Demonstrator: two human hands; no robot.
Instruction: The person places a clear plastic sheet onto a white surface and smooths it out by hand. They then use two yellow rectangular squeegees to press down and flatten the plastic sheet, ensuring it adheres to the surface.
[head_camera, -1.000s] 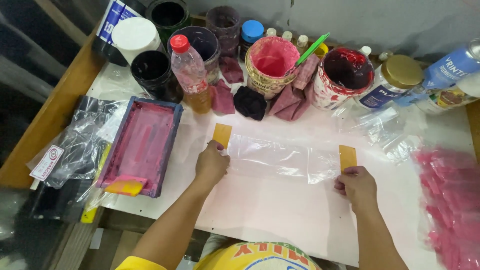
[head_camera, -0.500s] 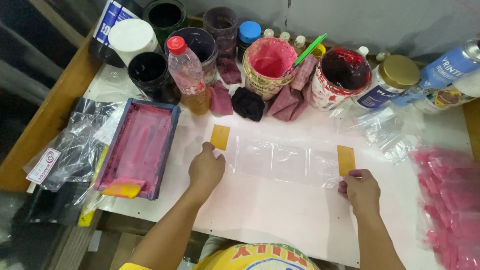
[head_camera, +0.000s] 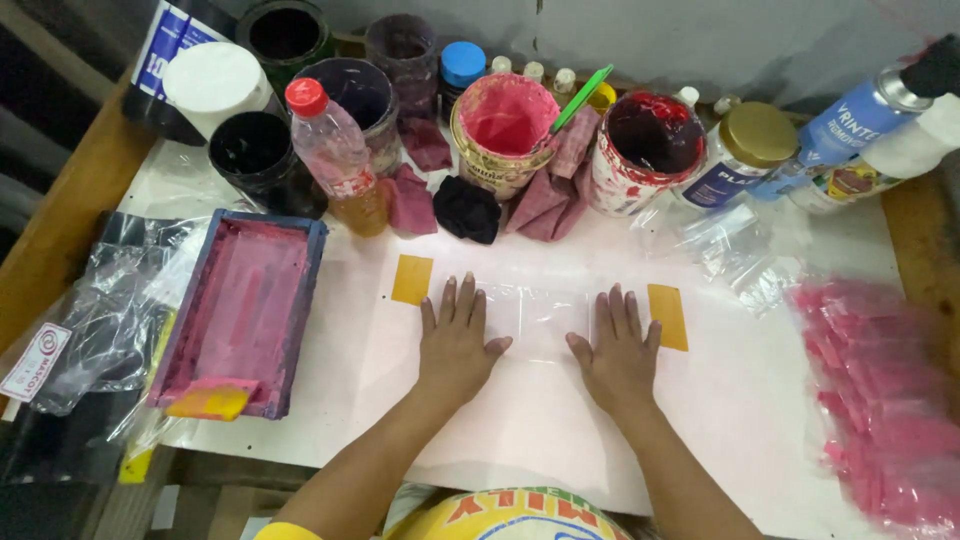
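**Pressing a clear bag flat on the print table: both hands open, palms down**

Pressing down on a clear plastic bag (head_camera: 540, 310), both hands lie flat with fingers spread and nothing gripped. The left hand (head_camera: 455, 340) rests on the left part of the bag, fingertips pointing away from the person; the right hand (head_camera: 620, 350) rests on the right part in the same manner, thumbs turned toward each other with a gap of bare plastic between them.

The bag lies on a pale pink sheet (head_camera: 520, 430) that covers the middle of the white table (head_camera: 900, 240). A yellow tape strip (head_camera: 411, 279) sits just beside the left hand's fingertips, at the bag's left end. A second yellow strip (head_camera: 667, 316) sits just beside the right hand, at the bag's right end.

Left of the sheet stands a blue-framed printing screen (head_camera: 240, 310), stained pink, with a yellow-edged squeegee (head_camera: 205, 400) lying at its near end. Along the far edge stand open ink pots, among them a pink-lined tub (head_camera: 505, 125) with a green stick (head_camera: 582, 97) leaning in it, a dark red tub (head_camera: 645, 145), and a red-capped bottle (head_camera: 335, 155). Pink-stained rags (head_camera: 545, 200) and a black cloth (head_camera: 466, 208) lie before the tubs. A heap of pink-printed bags (head_camera: 880, 400) lies at the right edge, well apart from the hands.
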